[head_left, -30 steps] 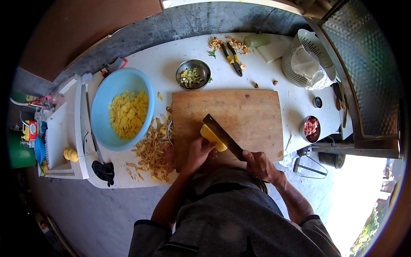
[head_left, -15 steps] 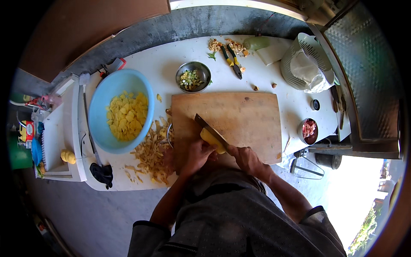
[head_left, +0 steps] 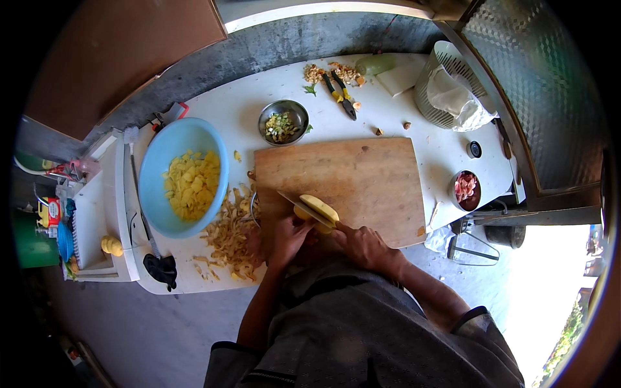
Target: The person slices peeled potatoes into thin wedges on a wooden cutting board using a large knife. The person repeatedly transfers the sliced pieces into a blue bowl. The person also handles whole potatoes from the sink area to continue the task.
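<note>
A peeled yellow potato (head_left: 321, 207) lies near the front edge of the wooden cutting board (head_left: 362, 174). The blade of a kitchen knife (head_left: 292, 199) is in the potato, with yellow flesh on both sides of it. My right hand (head_left: 363, 247) is wrapped round the knife's handle. At the potato's near left side, my left hand (head_left: 288, 239) grips it with bent fingers, partly hidden. A light blue basin (head_left: 147, 187) of sliced potato (head_left: 194, 181) stands left of the board. Potato peelings (head_left: 229, 239) are heaped between the basin and my left forearm.
Behind the board stands a metal bowl (head_left: 301, 111) of chopped greens, with pliers (head_left: 341, 97) farther back. At right are a bowl of cut meat (head_left: 466, 191), a small black-rimmed jar lid (head_left: 474, 150) and a pale basket (head_left: 436, 84). A whole potato (head_left: 112, 245) sits far left.
The knife has gone into the potato, and a piece now shows on the blade's right side. Both hands stay close to it. The whole view has shifted slightly.
</note>
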